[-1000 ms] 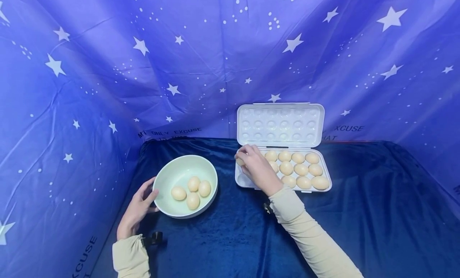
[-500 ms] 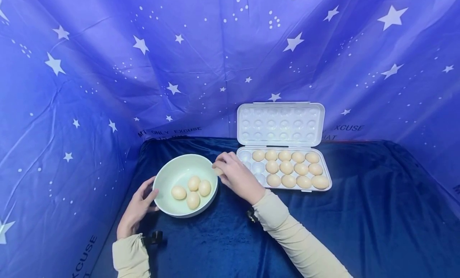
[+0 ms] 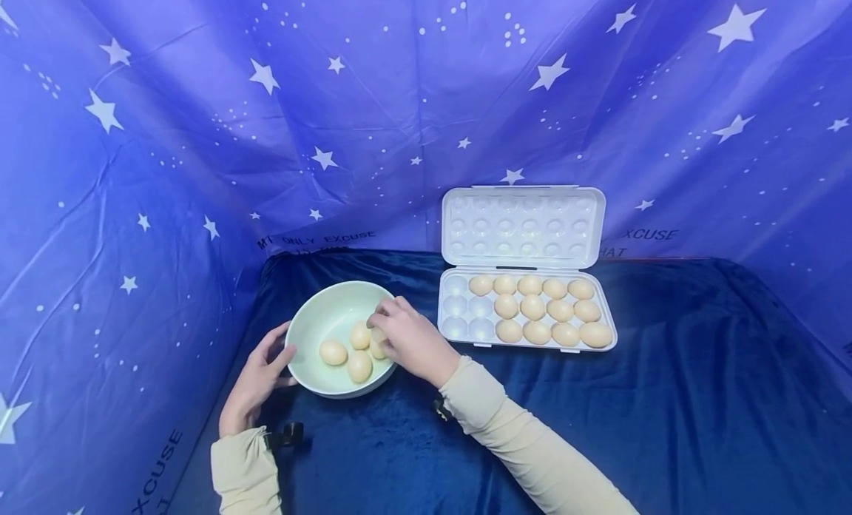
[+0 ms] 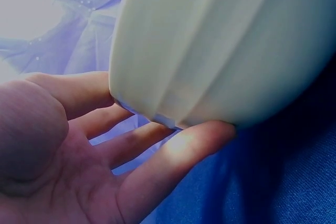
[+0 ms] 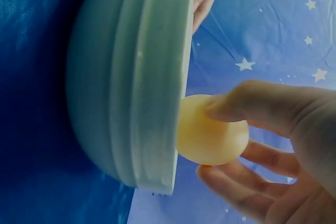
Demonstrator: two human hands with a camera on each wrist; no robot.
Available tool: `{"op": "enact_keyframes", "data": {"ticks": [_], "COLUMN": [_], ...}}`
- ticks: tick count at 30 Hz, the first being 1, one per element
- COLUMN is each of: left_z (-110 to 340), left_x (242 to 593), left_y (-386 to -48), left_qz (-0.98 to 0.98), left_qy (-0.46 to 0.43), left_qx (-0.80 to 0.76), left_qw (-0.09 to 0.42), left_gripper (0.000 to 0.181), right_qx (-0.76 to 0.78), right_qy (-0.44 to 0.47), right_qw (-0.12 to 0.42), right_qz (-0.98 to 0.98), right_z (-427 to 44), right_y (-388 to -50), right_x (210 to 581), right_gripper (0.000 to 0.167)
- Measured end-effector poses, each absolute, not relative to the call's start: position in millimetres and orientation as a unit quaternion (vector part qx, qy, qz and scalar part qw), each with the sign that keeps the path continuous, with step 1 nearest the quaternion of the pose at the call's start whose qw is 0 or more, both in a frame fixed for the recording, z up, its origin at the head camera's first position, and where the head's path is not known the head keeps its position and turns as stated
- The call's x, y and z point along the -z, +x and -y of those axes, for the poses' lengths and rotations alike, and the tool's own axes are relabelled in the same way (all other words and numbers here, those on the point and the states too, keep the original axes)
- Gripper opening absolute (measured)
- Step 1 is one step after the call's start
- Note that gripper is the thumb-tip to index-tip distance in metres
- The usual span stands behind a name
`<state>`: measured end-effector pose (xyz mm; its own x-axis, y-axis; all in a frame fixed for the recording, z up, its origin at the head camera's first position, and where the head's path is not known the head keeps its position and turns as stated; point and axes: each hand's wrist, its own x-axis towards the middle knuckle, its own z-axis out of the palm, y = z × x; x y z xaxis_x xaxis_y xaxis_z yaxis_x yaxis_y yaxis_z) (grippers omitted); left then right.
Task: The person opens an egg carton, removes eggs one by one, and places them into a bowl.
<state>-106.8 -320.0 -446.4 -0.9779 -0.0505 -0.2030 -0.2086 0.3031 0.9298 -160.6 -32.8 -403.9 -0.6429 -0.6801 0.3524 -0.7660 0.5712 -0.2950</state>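
Note:
A pale green bowl (image 3: 319, 378) stands at left on the table with several light brown eggs (image 3: 333, 352) in it. My left hand (image 3: 256, 382) grips its left side, with the thumb at the rim; in the left wrist view, fingertips (image 4: 210, 132) press the ridged outside. My right hand (image 3: 409, 337) is over the bowl's right rim. Between its thumb and fingers it pinches an egg (image 5: 210, 132), seen just past the rim in the right wrist view. To the right lies a white egg carton (image 3: 459, 345), lid (image 3: 522, 226) raised, holding several eggs and bare pockets on its left.
A dark blue velvet cloth (image 3: 685, 382) covers the table. Behind and on both sides hangs a blue-purple curtain (image 3: 399, 93) with white stars. The raised lid stands close to the curtain at the back.
From the carton's left end, my right hand has moved left with an egg to above the bowl's right side. The left hand has kept its grip on the bowl.

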Motion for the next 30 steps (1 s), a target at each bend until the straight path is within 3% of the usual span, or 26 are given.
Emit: {"op": "enact_keyframes", "data": {"ticks": [9,30], "left_z": [319,320], "left_x": [446,445], "left_y": [-108,-108], "left_qz": [-0.805,-0.806], "left_qy": [-0.086,-0.089], "left_qx": [-0.583,-0.581], "left_qw": [0.073,0.072], "left_gripper": [0.055,0.055], "right_qx": [-0.136,-0.064], "right_qy": [0.393,0.374], "right_qw": [0.074,0.024], "right_qz": [0.906,0.925], "right_z": [52,65], "right_y": [-160,-165], "right_x": [413,426], "right_gripper": [0.019,0.019]}}
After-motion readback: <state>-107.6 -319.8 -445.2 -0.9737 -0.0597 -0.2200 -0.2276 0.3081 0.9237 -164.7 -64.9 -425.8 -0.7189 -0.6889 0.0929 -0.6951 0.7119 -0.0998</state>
